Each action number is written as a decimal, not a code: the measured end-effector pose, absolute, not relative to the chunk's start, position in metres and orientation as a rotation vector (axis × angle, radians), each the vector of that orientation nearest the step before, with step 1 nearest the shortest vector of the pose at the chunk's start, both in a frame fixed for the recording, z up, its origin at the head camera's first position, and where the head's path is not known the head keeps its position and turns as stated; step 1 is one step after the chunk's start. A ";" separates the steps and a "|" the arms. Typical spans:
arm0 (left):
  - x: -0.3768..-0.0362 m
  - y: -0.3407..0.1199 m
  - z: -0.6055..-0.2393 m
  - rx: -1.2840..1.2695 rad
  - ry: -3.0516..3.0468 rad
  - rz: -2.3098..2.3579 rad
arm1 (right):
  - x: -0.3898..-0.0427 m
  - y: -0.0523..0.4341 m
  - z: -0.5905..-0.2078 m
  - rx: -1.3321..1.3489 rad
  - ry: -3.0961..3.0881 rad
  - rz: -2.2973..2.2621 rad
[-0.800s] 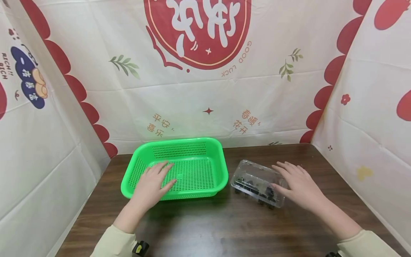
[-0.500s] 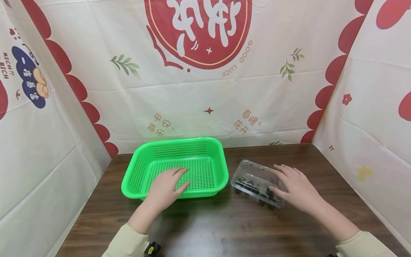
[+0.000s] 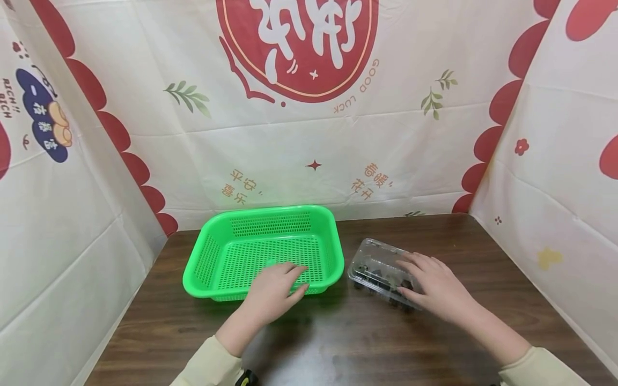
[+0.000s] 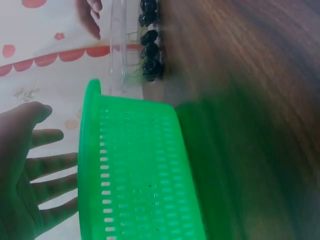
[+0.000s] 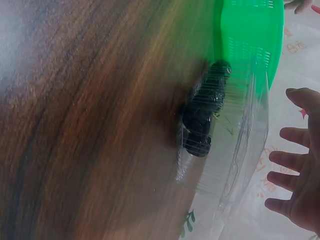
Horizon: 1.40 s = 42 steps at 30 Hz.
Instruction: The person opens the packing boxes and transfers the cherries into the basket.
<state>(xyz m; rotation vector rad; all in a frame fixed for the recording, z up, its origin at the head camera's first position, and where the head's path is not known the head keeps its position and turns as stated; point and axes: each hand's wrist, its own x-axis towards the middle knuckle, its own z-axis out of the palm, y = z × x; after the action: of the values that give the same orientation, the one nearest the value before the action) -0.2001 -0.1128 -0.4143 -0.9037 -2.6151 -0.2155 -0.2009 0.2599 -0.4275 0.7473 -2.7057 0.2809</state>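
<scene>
Both our left hand [image 3: 270, 294] and right hand [image 3: 436, 287] hold nothing, fingers loosely spread: one over the near side of the green basket [image 3: 195, 262], left of centre, the other above the clear container [image 3: 379, 262], right of centre, with dark round pieces [image 4: 149, 37] inside. Pressing one end could flex its thin plastic or skid it across the tabletop [image 3: 338, 348]; if unlatched, which we cannot tell, it might spill.
</scene>
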 end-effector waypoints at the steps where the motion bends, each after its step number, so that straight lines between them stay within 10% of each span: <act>1: -0.200 -0.111 -0.415 -0.914 -2.609 -0.202 | -0.201 0.259 -0.428 0.756 -2.704 0.278; 42: -0.185 -0.048 -0.437 -1.223 -2.294 -0.223 | -0.200 0.263 -0.436 0.983 -2.702 0.216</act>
<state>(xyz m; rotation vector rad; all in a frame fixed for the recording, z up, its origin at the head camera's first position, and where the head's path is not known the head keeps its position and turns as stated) -0.1849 -0.0475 -0.4371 -1.2230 -2.2944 -0.2235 -0.1998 0.2627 -0.4361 0.9834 -2.7021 0.2160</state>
